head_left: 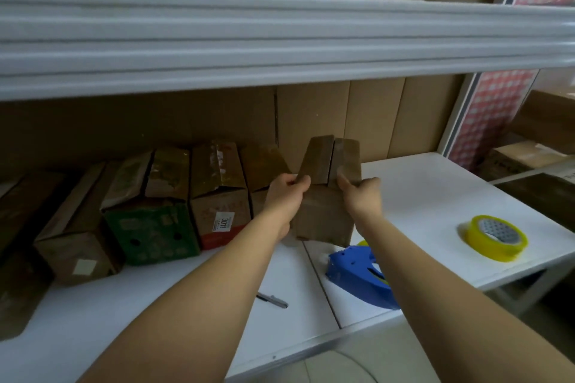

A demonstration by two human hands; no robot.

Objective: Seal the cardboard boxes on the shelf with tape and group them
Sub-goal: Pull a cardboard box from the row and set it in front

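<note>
Holding a small brown cardboard box at the centre of the frame, the two hands press its top flaps toward each other. The left hand pinches the left flap near its lower edge; the right hand grips the right flap in the same way. The flaps stand nearly upright, meeting along a narrow seam, so the box is not yet taped. It rests on the white shelf, just right of a row of boxes already lined up at centre left.

Step in hand: closing the flaps before sealing. The next move likely calls for folding both flaps flat, holding them down with one hand, and reaching for the blue tape dispenser at lower right, just in front of the box. A yellow tape roll lies further right. A pen-like tool lies near the shelf's front edge.
</note>
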